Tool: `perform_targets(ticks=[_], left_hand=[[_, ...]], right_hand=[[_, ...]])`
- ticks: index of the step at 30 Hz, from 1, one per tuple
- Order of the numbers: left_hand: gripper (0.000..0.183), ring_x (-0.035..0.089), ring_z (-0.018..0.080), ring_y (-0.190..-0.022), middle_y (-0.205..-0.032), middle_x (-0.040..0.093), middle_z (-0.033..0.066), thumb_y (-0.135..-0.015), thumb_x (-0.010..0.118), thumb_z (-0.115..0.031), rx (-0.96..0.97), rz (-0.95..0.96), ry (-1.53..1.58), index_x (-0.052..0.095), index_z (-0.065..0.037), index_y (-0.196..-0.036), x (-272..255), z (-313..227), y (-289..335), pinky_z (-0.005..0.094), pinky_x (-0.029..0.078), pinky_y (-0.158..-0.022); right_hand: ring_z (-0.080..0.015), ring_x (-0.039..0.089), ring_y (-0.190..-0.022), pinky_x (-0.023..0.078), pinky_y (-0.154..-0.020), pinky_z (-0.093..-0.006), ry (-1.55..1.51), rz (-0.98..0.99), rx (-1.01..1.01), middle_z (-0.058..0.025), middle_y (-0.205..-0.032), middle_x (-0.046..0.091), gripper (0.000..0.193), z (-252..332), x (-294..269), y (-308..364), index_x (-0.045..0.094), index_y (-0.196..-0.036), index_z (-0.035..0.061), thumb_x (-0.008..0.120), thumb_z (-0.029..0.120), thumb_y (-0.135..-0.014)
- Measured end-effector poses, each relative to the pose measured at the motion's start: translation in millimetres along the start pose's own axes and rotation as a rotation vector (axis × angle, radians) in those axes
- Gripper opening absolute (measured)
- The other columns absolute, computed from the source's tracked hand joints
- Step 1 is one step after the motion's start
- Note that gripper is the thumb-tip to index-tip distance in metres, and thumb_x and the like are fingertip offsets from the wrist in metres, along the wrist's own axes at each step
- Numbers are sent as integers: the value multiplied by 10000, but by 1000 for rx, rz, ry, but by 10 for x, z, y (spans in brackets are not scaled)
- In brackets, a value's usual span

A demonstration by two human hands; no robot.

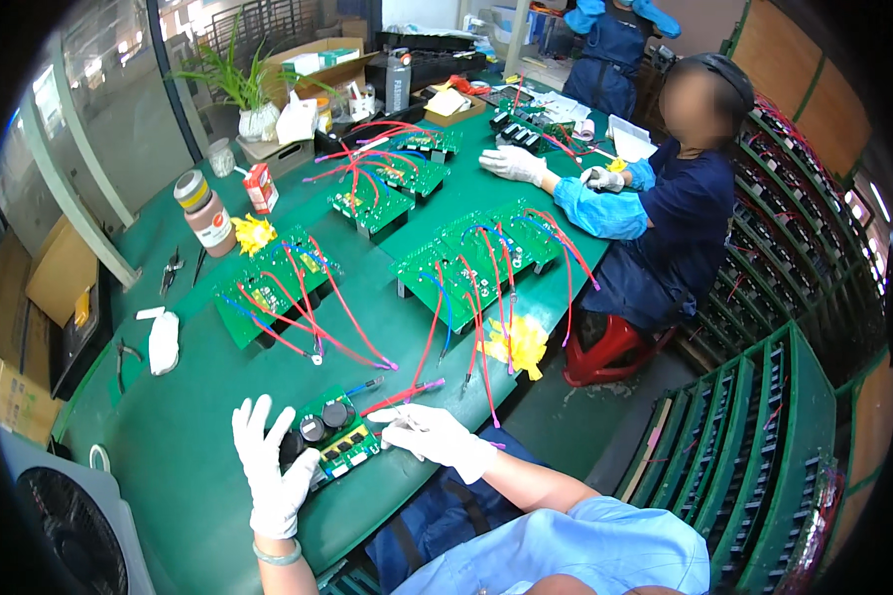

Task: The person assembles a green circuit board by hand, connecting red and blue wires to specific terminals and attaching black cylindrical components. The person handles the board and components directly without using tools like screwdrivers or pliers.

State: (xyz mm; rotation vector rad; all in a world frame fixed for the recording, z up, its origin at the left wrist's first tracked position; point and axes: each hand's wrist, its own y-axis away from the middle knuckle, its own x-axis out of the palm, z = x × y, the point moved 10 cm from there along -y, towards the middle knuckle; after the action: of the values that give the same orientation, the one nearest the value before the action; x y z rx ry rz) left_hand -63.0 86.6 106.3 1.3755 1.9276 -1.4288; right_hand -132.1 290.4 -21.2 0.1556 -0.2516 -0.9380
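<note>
Left hand: the white-gloved left hand (276, 466) was spread, its fingers loose and its thumb over the left end of the circuit board; whether the thumb pressed down, I could not tell.
Right hand: the white-gloved right hand (435, 436) had its fingers bunched at the board's right end; something thin showed by the fingertips, too small to make out, so I could not tell if they grasped it.
Circuit board: the green circuit board (343, 437), with black round parts, lay between the hands, near the front edge of the worktop (198, 426).
Wires: a red wire (385, 400) lay just beyond the right hand.
Wired boards: one wired board (273, 290) sat toward the left edge, and a row of boards (466, 260) ran near the front edge, with a yellow bundle (516, 347) beside it.
Left edge: pliers (124, 364), a white cloth (164, 344) and a pink bottle (208, 220) stood or lay along it.
Co-worker: a seated person (690, 188) in blue sleeves had both gloved hands over the worktop, farther along the front edge.
</note>
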Motion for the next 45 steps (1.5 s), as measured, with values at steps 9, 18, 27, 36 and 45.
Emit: perform_targets(ticks=[9,18,27,36,45], left_hand=[[934,526,387,-1236,-1308,615,133,-644,842,-584,89,177,-5,566,-67,-1372,145,-17,13,598,273,-1170],[709,625,307,-1068,-1181,687,73,-697,841,-437,211,90,-1,621,-109,-1286,100,-126,82,566,357,-1128],[721,617,339,-1113,-1208,669,94,-721,843,-456,110,84,72,618,-80,-1293,132,114,61,549,356,-1136],[711,616,339,-1115,-1208,679,93,-722,846,-446,108,68,88,625,-77,-1288,136,155,83,545,350,-1140],[696,626,313,-1089,-1169,694,79,-697,852,-443,128,28,36,643,-101,-1265,127,42,98,545,357,-1140]], right_hand=[[-68,650,-899,524,-795,-242,133,-65,-98,-30,-1016,728,361,-30,12,-12,680,-1276,34,736,109,-927],[-274,698,-882,560,-773,-353,908,50,-616,-114,-1026,722,388,932,166,323,665,-1273,23,723,64,-892],[-184,634,-657,456,-544,-337,1314,-89,-911,-42,-905,731,476,848,327,339,700,-1248,72,789,91,-781],[-215,706,-825,536,-668,-329,1396,-149,-996,-74,-1008,731,436,880,584,164,709,-1196,54,760,61,-763],[-210,687,-792,521,-657,-324,1381,-33,-1083,-61,-996,724,439,857,551,235,715,-1202,69,750,71,-764]])
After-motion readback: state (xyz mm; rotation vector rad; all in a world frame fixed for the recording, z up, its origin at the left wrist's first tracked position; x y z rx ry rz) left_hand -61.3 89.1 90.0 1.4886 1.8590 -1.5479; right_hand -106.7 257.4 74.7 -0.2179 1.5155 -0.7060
